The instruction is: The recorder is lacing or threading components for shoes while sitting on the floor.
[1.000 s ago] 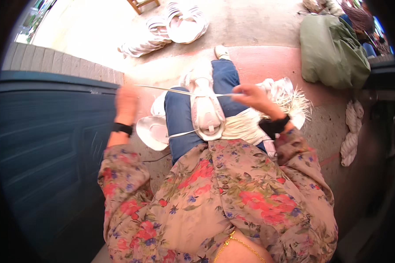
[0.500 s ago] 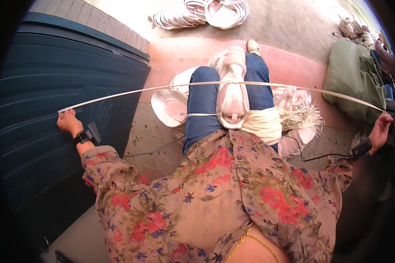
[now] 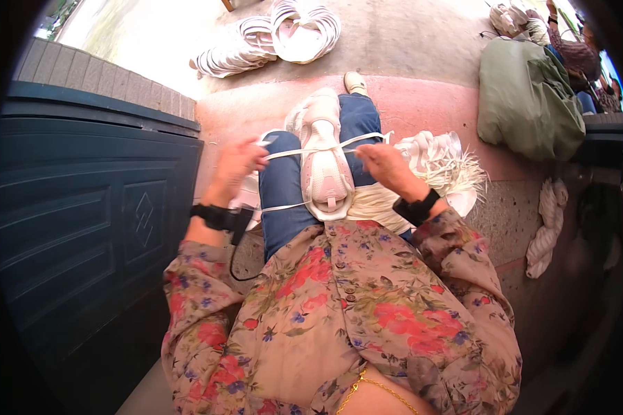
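Note:
A pale pink and white shoe (image 3: 322,169) rests between my knees, its heel towards me. A white shoelace (image 3: 301,151) runs across its front, over both legs of my jeans. My left hand (image 3: 237,164), a little blurred, is closed on the lace just left of the shoe. To the right of the shoe, my right hand (image 3: 387,166) pinches another stretch of the lace, and a loose bit of it sticks up beyond the fingers. A second white cord (image 3: 284,207) goes round my left thigh.
A bundle of cream laces (image 3: 377,207) lies over my right thigh, beside more pale shoes (image 3: 429,149). Coiled white laces (image 3: 304,31) lie on the ground ahead. A dark blue door (image 3: 83,207) stands at left, a green sack (image 3: 526,100) at right.
My hands have come in from far out on both sides, where they held the lace stretched wide, to close beside the shoe. The lace now crosses over the shoe's front.

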The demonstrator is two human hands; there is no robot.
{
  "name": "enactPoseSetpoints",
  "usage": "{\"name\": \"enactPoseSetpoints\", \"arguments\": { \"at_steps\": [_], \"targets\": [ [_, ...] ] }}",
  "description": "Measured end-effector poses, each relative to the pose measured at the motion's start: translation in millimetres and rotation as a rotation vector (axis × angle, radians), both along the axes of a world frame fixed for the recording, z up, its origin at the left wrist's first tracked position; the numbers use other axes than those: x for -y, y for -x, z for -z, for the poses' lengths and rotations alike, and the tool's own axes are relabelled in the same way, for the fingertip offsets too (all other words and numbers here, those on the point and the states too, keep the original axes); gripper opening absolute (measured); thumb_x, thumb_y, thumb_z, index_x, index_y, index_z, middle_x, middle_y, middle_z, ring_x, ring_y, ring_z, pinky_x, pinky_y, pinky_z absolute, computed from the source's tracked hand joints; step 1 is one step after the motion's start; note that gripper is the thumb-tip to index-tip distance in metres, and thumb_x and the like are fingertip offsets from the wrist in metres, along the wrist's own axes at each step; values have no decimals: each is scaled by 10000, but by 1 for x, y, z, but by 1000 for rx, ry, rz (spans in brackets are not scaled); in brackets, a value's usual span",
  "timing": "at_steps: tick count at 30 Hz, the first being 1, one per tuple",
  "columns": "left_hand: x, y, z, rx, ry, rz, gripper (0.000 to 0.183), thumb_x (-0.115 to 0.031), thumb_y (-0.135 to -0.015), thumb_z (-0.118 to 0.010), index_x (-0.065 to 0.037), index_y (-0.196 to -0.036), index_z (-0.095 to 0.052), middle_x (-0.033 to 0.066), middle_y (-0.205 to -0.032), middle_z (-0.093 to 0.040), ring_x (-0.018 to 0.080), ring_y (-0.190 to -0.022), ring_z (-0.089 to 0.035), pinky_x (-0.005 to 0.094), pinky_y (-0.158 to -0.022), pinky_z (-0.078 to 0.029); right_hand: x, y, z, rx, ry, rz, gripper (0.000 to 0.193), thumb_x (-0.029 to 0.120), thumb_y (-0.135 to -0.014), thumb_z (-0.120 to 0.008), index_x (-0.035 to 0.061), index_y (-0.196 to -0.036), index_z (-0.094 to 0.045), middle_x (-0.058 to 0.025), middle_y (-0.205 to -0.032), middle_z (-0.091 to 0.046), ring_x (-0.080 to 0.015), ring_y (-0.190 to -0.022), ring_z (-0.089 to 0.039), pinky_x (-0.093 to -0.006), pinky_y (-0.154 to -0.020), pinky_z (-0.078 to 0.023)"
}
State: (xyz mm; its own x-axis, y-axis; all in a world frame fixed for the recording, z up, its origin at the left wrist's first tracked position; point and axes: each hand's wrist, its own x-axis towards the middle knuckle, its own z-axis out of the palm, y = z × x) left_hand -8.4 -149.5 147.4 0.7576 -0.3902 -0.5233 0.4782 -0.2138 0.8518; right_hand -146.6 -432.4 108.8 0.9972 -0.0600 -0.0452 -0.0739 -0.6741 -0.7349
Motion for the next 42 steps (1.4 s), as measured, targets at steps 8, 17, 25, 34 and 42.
{"name": "enactPoseSetpoints", "arguments": {
  "at_steps": [8, 17, 25, 34, 42],
  "targets": [
    [73, 38, 35, 476, -409, 348, 209, -120, -791, -560, 25, -927, -624, 122, -745, -626, 177, -666, -594, 275, -608, -461, -14, -24, 3, -71, -38, -6, 218, 143, -834, -455, -9, -884, -603, -227, -804, -593, -366, -774, -578, -415, -683, -451],
    [68, 38, 38, 808, -576, 379, 182, -173, -797, -535, -32, -840, -641, 154, -804, -609, 334, -772, -568, 407, -700, -451, -21, -30, 23, -58, 50, 15, 213, 181, -841, -458, -2, -815, -563, -204, -800, -581, -363, -781, -564, -427, -678, -436],
    [66, 42, 39, 871, -658, 347, 139, -152, -774, -554, -39, -789, -634, 147, -742, -609, 326, -760, -556, 418, -679, -451, -26, -37, 24, -62, 149, -23, 162, 124, -795, -470, -11, -803, -560, -193, -804, -588, -362, -767, -570, -426, -675, -441],
    [74, 40, 43, 1059, -758, 344, 101, -129, -747, -548, -71, -724, -627, 83, -720, -597, 272, -784, -523, 408, -653, -386, -28, -40, 22, 45, 333, -149, 104, 148, -753, -537, 83, -807, -598, -100, -759, -592, -269, -774, -579, -408, -682, -381],
    [82, 29, 24, 1498, -781, 768, 60, -91, -670, -543, -88, -664, -603, 48, -693, -581, 222, -823, -502, 358, -697, -356, -29, -36, 15, 211, 521, -58, 161, 240, -773, -562, 120, -681, -616, -35, -719, -529, -206, -753, -503, -347, -674, -359]
  ]
}}
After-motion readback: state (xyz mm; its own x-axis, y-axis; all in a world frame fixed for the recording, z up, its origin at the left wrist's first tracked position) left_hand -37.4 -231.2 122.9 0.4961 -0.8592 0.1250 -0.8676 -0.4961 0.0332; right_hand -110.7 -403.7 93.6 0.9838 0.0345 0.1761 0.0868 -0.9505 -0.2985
